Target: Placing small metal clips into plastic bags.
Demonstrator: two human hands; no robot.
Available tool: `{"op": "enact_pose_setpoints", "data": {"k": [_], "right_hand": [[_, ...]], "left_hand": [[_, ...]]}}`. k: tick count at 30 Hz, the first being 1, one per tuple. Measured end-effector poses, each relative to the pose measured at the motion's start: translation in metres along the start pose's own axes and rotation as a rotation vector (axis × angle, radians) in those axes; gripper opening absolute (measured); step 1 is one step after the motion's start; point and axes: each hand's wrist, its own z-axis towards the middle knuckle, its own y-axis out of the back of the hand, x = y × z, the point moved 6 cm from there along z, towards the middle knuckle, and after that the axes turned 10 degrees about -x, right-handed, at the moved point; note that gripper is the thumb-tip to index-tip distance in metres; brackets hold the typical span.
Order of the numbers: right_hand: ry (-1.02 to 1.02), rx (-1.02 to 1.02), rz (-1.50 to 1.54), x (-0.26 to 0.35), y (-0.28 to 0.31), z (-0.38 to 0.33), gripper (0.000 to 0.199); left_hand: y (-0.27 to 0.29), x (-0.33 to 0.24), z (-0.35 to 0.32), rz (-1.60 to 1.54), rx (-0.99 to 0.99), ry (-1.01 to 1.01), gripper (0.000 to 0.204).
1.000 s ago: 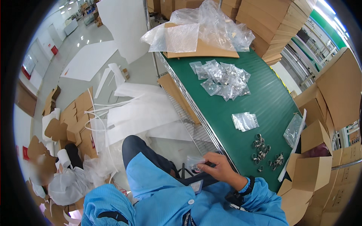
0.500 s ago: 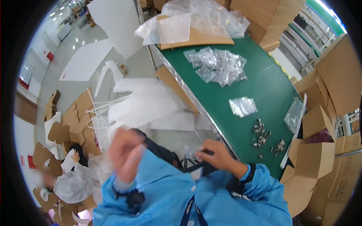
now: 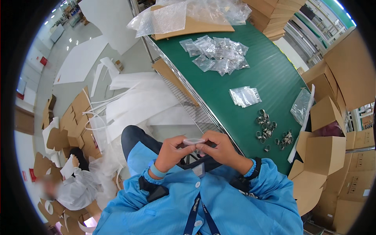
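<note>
My left hand and my right hand meet in front of my body, near the table's edge. Both are closed, thumbs and fingers pinching a small clear plastic bag by its opposite sides; the bag's contents cannot be made out. On the green table, to the right, lie loose metal hose clamps and a second small heap of metal clamps. Beyond them rests a flat stack of clear zip bags. Farther back spreads a pile of bags with metal pieces inside.
Bubble wrap lies on cardboard at the table's far end. An open carton stands at the right, with a clear bag beside it. White foam sheets cover the floor at left, where another person sits among cardboard.
My left hand, raised and blurred at left before, has come down and right to join my right hand. Both now grip the small bag. The view has shifted slightly.
</note>
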Motion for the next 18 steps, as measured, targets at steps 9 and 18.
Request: {"op": "enact_pose_setpoints", "data": {"k": [9,18], "right_hand": [[-0.026,-0.050,0.037,0.003,0.007,0.001,0.013],[0.107,-0.060,-0.032,0.019,0.010,0.002,0.012]], "left_hand": [[-0.002,-0.007,-0.004,-0.231,-0.130,-0.011,0.009],[0.000,-0.009,-0.005,-0.332,-0.135,-0.028,0.009]]}}
